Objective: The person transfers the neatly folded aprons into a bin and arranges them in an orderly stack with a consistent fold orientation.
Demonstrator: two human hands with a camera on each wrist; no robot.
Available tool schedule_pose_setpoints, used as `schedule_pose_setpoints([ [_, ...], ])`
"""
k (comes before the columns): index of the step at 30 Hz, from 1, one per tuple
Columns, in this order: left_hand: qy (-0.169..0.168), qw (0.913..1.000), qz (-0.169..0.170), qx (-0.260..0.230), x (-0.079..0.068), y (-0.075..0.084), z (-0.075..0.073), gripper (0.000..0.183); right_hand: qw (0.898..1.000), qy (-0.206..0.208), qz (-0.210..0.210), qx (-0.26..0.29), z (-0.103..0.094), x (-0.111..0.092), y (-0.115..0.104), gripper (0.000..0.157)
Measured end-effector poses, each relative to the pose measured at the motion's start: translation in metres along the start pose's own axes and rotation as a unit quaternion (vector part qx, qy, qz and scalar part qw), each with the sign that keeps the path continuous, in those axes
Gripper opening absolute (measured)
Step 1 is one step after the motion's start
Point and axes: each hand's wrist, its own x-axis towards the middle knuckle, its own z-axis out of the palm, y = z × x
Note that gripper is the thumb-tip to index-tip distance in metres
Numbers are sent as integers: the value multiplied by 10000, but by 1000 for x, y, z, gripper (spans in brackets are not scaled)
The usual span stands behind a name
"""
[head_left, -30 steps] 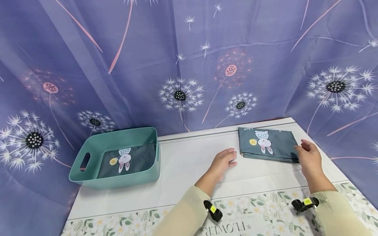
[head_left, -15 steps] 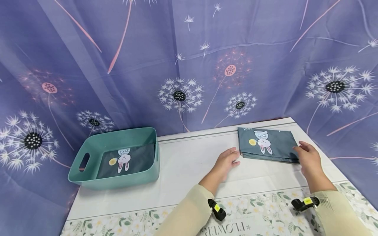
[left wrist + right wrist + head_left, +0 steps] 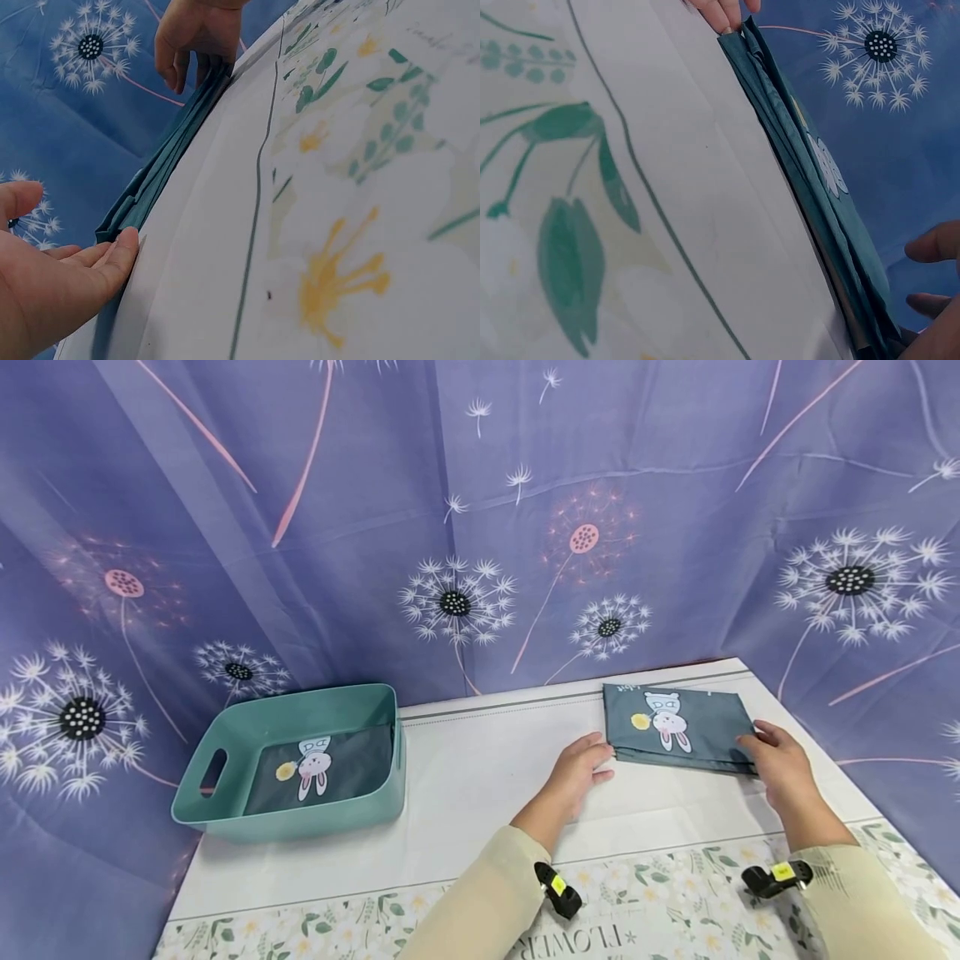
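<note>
A folded dark green cloth (image 3: 678, 728) with a bunny print lies on the table at the back right. My left hand (image 3: 573, 774) is at its left front corner, fingers extended and fingertips against the folded edge; the thumb stands apart in the left wrist view. At the opposite end, my right hand (image 3: 782, 766) has its fingers by the cloth's right edge, and its thumb is spread away from the cloth in the right wrist view. The layered front edge of the cloth (image 3: 802, 172) shows there. The undersides of the cloth's ends are hidden.
A green plastic basket (image 3: 300, 828) with handle holes stands at the left, holding another folded dark cloth (image 3: 341, 766) with the same bunny print. White and floral covering lies over the table (image 3: 480, 777). Purple dandelion curtains (image 3: 360, 527) hang behind and at both sides.
My left hand has moved right and forward to reach the cloth's left corner. My right hand has shifted slightly left against the right end. The cloth has hardly moved.
</note>
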Motion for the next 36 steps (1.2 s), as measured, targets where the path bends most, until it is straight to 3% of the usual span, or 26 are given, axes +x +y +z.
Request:
schedule_pose_setpoints([
  [36, -8, 10000, -17, 25, -14, -3, -10, 44, 9995, 240, -189, -92, 3, -11, 6, 64],
])
